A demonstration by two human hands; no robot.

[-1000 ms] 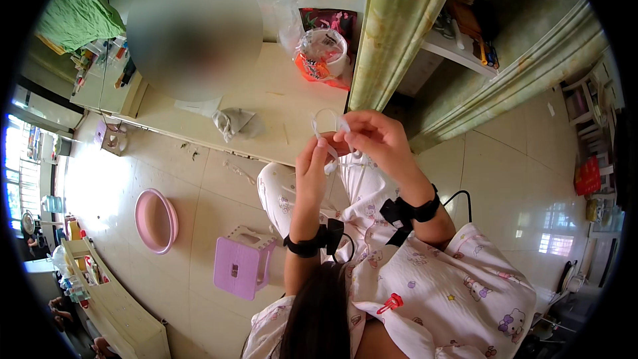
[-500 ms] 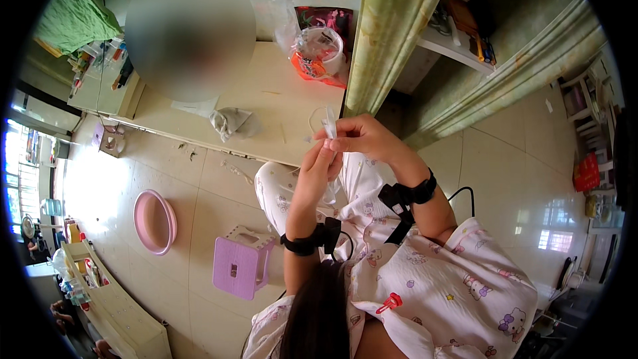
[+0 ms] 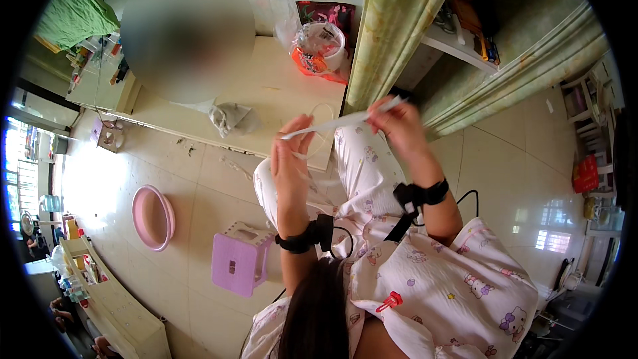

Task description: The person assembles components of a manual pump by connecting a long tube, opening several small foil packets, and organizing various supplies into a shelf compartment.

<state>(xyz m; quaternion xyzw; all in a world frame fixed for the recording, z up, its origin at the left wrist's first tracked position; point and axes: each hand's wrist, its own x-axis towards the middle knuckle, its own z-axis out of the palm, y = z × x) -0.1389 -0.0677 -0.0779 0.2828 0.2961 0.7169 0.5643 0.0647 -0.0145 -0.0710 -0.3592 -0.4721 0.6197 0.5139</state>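
A narrow white strip (image 3: pixel 335 121) stretches between my two hands above my lap, slanting up to the right. My left hand (image 3: pixel 291 149) pinches its left end between thumb and fingers. The other end is in the closed fingers of my right hand (image 3: pixel 401 130), which is slightly blurred. Around the strip curls a thin pale loop of cord (image 3: pixel 323 105); what it is fixed to cannot be made out. On the table beyond my left hand lies a crumpled grey-white cloth (image 3: pixel 229 119).
The cream table (image 3: pixel 269 70) bears an orange-and-clear plastic bag with a white tub (image 3: pixel 325 43). A green curtain (image 3: pixel 389 33) hangs at its right end. On the tiled floor at left stand a purple stool (image 3: pixel 236 262) and a pink basin (image 3: pixel 153 218).
My hands were close together over the bunched white strip. They have moved apart, the left one leftward and the right one rightward, and the strip is now drawn out between them.
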